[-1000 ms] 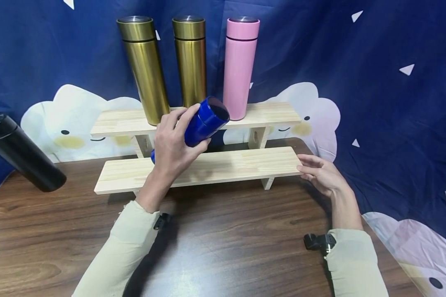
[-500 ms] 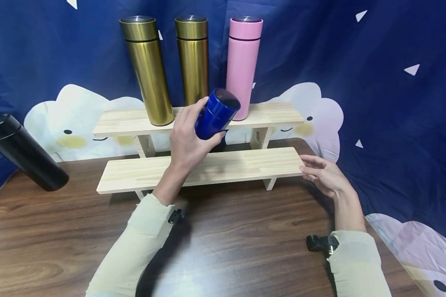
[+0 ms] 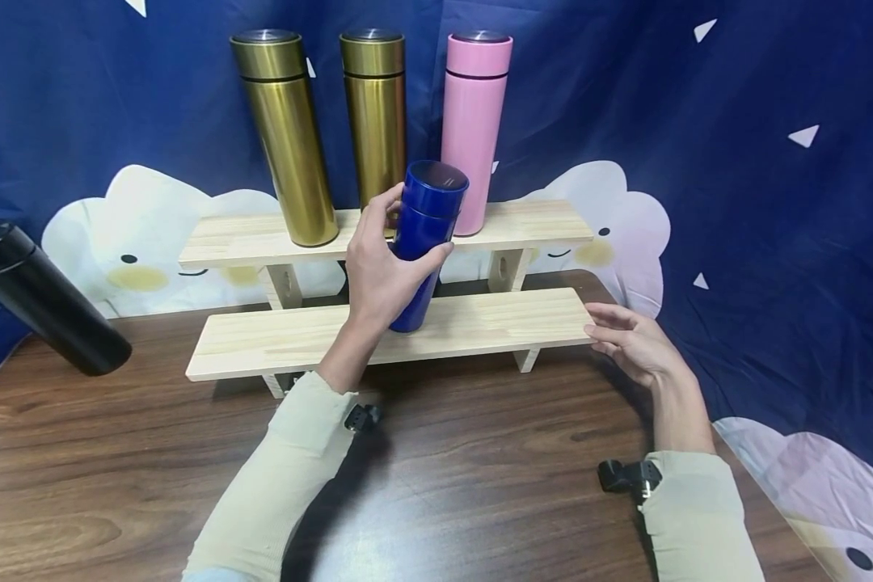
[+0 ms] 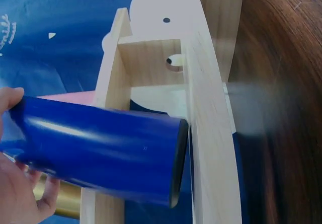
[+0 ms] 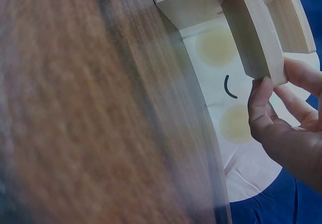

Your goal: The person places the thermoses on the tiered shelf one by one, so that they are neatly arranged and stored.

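Observation:
My left hand [image 3: 381,271] grips a blue thermos flask [image 3: 423,230] near its upper part, thumb on one side and fingers round the other. The flask leans slightly over the lower board [image 3: 495,315] of a two-tier wooden shelf. In the left wrist view, the dark base of the blue flask [image 4: 100,146] is right by the lower board [image 4: 209,108]; I cannot tell whether they touch. At the board's right end, my right hand [image 3: 636,343] pinches the corner. The right wrist view shows the thumb and fingers of that hand [image 5: 292,133] on the board's end.
On the upper board [image 3: 538,222] stand two gold flasks [image 3: 291,153] and a pink flask [image 3: 474,137]. A black flask [image 3: 47,303] stands at the left on the brown table [image 3: 480,485]. Behind hangs a blue curtain [image 3: 626,89] with printed clouds.
My left hand has carried the blue flask to the right and turned it from strongly tilted to nearly upright over the lower board. The right hand stays at the board's end.

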{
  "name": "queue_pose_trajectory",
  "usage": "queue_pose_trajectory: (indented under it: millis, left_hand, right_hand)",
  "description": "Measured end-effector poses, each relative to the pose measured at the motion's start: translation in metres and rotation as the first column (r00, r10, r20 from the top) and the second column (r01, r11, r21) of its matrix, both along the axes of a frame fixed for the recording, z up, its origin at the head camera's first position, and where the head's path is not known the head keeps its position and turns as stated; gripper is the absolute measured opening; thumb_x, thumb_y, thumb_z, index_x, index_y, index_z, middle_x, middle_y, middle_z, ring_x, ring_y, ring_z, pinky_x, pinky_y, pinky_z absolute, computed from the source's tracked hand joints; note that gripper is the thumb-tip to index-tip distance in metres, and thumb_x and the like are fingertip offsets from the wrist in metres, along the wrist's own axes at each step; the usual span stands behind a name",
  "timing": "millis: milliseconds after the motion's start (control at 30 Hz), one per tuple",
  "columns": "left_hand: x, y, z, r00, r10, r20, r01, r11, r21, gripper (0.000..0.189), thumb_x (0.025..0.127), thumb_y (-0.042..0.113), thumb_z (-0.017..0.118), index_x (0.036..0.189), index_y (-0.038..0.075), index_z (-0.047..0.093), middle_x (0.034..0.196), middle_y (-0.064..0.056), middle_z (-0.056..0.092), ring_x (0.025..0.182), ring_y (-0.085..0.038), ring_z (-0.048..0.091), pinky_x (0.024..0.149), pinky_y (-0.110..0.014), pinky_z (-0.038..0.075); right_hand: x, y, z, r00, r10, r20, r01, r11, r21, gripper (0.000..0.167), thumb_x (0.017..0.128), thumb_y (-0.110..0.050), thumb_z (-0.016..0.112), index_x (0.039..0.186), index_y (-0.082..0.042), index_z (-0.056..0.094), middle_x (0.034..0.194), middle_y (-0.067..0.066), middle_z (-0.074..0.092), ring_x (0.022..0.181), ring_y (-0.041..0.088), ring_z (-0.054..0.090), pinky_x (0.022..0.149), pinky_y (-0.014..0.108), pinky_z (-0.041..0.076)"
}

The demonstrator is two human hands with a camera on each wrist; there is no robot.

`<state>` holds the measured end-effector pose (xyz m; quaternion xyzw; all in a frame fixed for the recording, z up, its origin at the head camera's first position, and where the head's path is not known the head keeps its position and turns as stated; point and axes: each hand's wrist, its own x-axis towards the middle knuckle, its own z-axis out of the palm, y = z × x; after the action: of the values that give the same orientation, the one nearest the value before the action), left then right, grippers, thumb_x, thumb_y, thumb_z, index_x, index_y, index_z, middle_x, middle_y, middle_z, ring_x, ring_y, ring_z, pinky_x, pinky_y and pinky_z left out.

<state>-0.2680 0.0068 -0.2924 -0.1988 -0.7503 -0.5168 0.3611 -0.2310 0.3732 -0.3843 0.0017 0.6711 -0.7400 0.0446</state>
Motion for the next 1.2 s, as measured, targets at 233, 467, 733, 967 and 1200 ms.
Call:
queue_pose_trajectory:
  millis: [233,467,733,967,1200]
  left_hand:
    - [-0.001,0.006,0.001,0.997,-0.012,0.075,0.008,0.999,0.046,0.076,0.075,0.031,0.088,0.136,0.006,0.051,0.124,-0.011,0.063,0.107,-0.022,0.060,0.087,-0.041,0.053]
    - [-0.003,0.007,0.002,0.989,0.002,0.146,-0.010,0.998,0.054,0.077,0.076,0.036,0.088,0.135,0.008,0.049,0.127,-0.010,0.062,0.111,-0.021,0.060,0.092,-0.043,0.052]
    - [-0.007,0.008,0.003,0.986,0.028,0.164,-0.039,0.997,0.062,0.078,0.075,0.040,0.089,0.136,0.009,0.049,0.126,-0.009,0.064,0.109,-0.020,0.060,0.090,-0.040,0.050]
    - [-0.007,0.010,0.000,0.989,0.033,0.146,-0.040,0.998,0.048,0.079,0.075,0.039,0.089,0.136,0.009,0.048,0.125,-0.008,0.062,0.109,-0.019,0.060,0.090,-0.038,0.051]
    - [-0.007,0.012,-0.003,0.996,0.003,0.087,-0.006,1.000,0.030,0.080,0.076,0.034,0.089,0.138,0.005,0.048,0.124,-0.013,0.059,0.106,-0.024,0.059,0.085,-0.038,0.055]
  right_hand:
    - [0.000,-0.001,0.000,1.000,-0.011,0.007,0.011,1.000,0.018,0.032,0.093,0.004,0.067,0.122,-0.008,0.060,0.107,0.000,0.066,0.088,0.009,0.065,0.073,0.021,0.053]
    - [-0.001,-0.002,0.001,1.000,-0.010,0.004,0.010,1.000,0.006,0.032,0.093,0.005,0.067,0.122,-0.008,0.059,0.106,0.000,0.066,0.088,0.009,0.065,0.073,0.021,0.053]
    - [-0.002,-0.003,0.001,1.000,-0.013,0.010,0.013,1.000,0.007,0.033,0.093,0.005,0.067,0.123,-0.007,0.058,0.106,0.000,0.065,0.088,0.009,0.065,0.073,0.021,0.053]
    - [-0.002,-0.002,0.000,1.000,-0.010,0.012,0.010,1.000,-0.001,0.032,0.092,0.005,0.068,0.120,-0.009,0.061,0.106,0.000,0.066,0.088,0.010,0.065,0.073,0.021,0.053]
    - [-0.001,-0.001,0.000,1.000,-0.010,0.007,0.010,1.000,-0.011,0.031,0.093,0.006,0.067,0.120,-0.010,0.062,0.106,0.001,0.066,0.088,0.010,0.065,0.073,0.021,0.053]
